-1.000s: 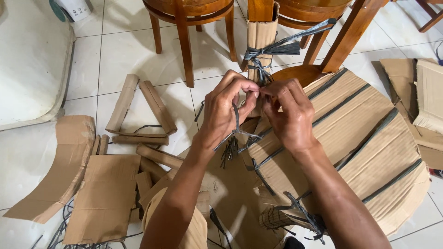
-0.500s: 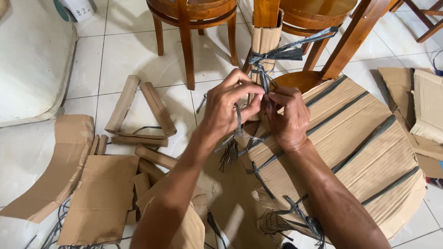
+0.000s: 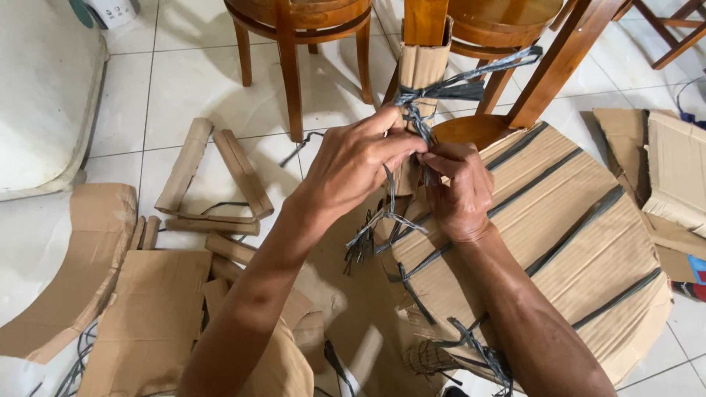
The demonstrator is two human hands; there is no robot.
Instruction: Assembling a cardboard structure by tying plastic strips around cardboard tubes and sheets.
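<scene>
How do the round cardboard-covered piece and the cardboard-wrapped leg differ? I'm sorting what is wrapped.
The round cardboard-covered piece is wide and flat, bound by several parallel dark straps; the cardboard-wrapped leg is narrow and upright, tied with one knotted strap. The round piece lies under the right hand; the leg stands above the left hand. Both are wrapped in brown corrugated cardboard.

You are bringing your left hand higher and further forward than a second ago, its fingertips now meeting the knot of grey plastic twine at the cardboard-wrapped leg. Your right hand is sliding up beside it, the two hands now pressed closer together right under the knot. The loose twine ends are now hanging below your left wrist instead of between your palms. You are also leaning in, so the round cardboard-wrapped top is filling more of the view.
</scene>
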